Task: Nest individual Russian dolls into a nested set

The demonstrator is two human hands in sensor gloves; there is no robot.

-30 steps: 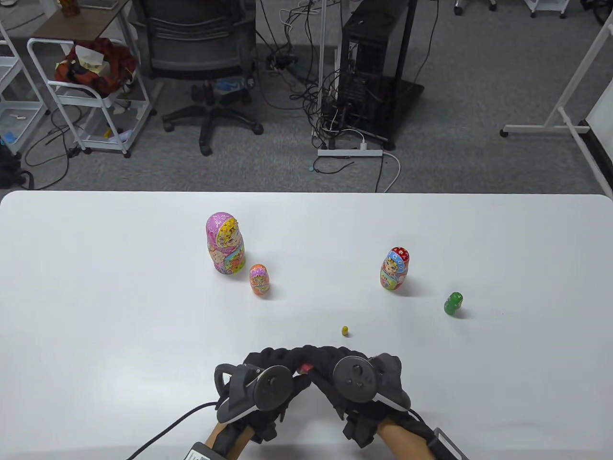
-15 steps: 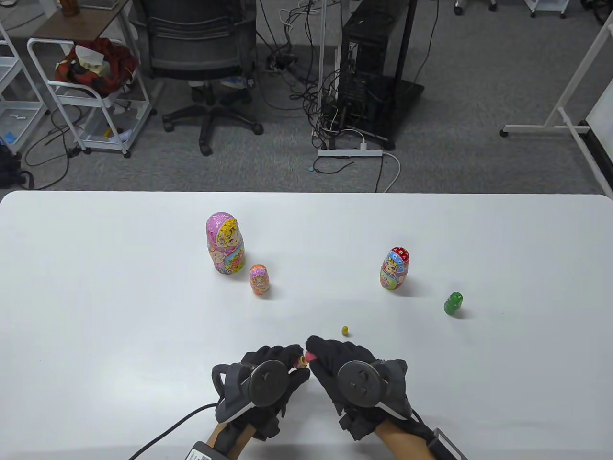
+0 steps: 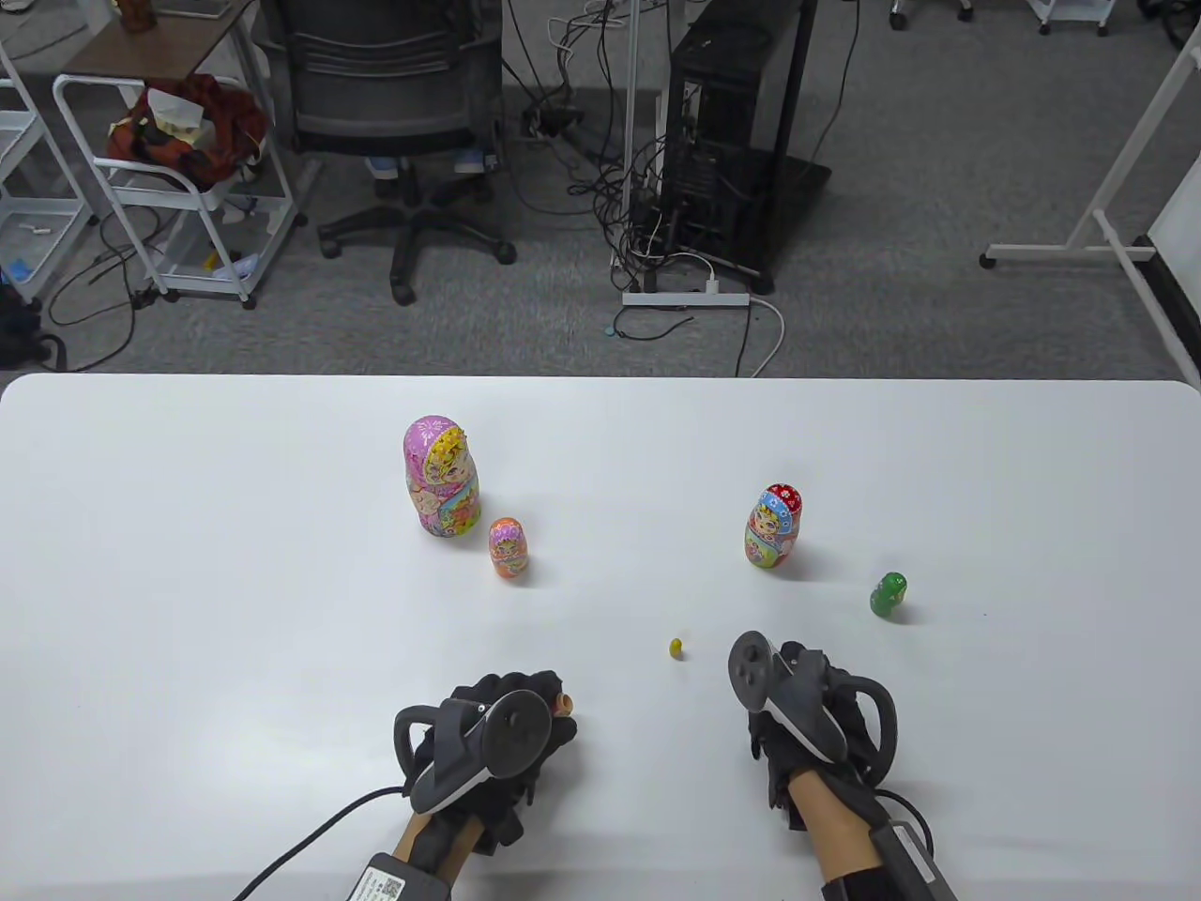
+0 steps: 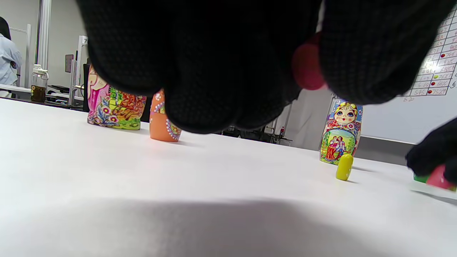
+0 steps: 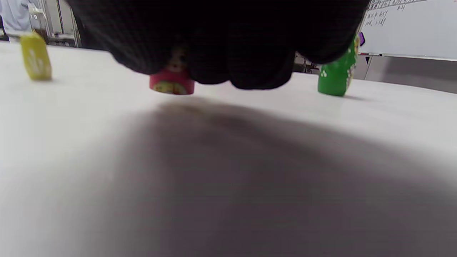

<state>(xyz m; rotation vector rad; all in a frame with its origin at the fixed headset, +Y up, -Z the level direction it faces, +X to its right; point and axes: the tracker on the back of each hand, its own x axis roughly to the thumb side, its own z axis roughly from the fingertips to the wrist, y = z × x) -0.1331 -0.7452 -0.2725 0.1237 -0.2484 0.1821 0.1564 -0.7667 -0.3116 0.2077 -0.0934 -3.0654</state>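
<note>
A small pink doll is apart in two halves. My left hand (image 3: pixel 549 699) holds one half (image 3: pixel 563 702) in its fingertips just above the table; it shows pink between the fingers in the left wrist view (image 4: pixel 307 67). My right hand (image 3: pixel 793 662) has its fingers down over the other half (image 5: pixel 172 81), which stands on the table. A tiny yellow doll (image 3: pixel 676 647) stands between the hands, a little farther out. A large pink doll (image 3: pixel 441 479), an orange doll (image 3: pixel 509 549), a red-and-blue doll (image 3: pixel 774 527) and a green doll (image 3: pixel 887 595) stand upright farther back.
The white table (image 3: pixel 188 563) has its far edge beyond the dolls. The green doll (image 5: pixel 335 78) stands close to the right of my right hand. An office chair (image 3: pixel 394 113) and a computer tower (image 3: pixel 722 141) stand on the floor behind.
The hands were together on the pink doll and pulled it into two halves. My right hand then moved right and down to the table with one half. My left hand stayed put.
</note>
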